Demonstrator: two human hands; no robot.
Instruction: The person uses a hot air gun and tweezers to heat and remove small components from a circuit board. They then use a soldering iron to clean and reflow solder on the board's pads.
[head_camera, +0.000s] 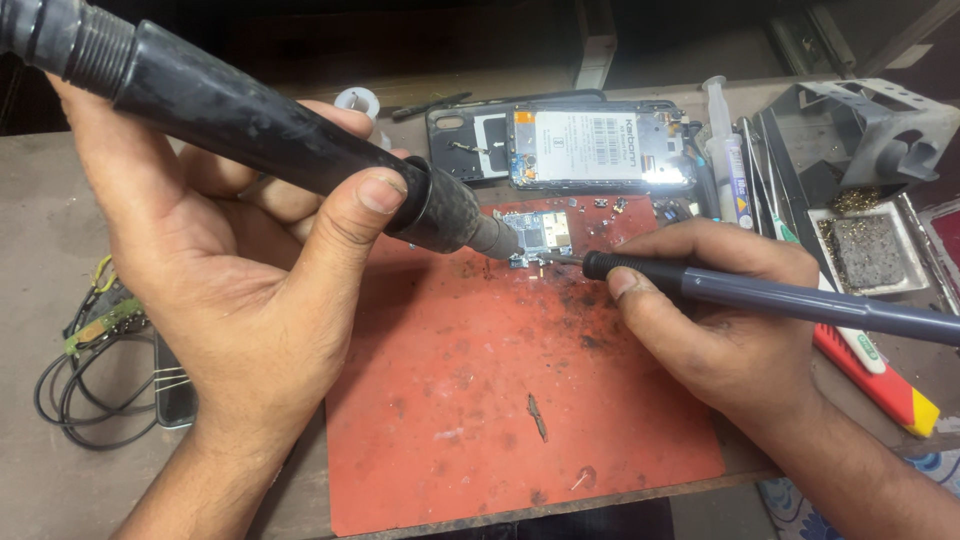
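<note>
Left hand (230, 270): fingers wrapped around a thick black hot-air wand (260, 130), thumb pressed along its barrel. Wand slants down to the right; its metal nozzle (497, 238) sits just beside the left edge of a small blue circuit board (537, 233).

Right hand (720, 310): fingers closed on a slim grey-handled soldering iron (780, 295), held pencil-style. Its black grip end points left, the tip reaching the lower edge of the board; whether it touches is too small to tell.

Circuit board lies near the top edge of a red work mat (500, 420), between the two tools. Mat is scorched and sooted around the board, with small loose bits scattered on it.

Just behind the mat: an opened phone (600, 148) lying flat, insides up, with a dark phone frame (465, 140) beside it on the left. A syringe (725, 140) lies right of the phone. Further right, a metal iron stand (870, 130) with a grey cleaning pad in a tray. A red and yellow tool (885, 385) lies under the right wrist. At the left of the counter (50, 200): coiled black wires (85, 390).
</note>
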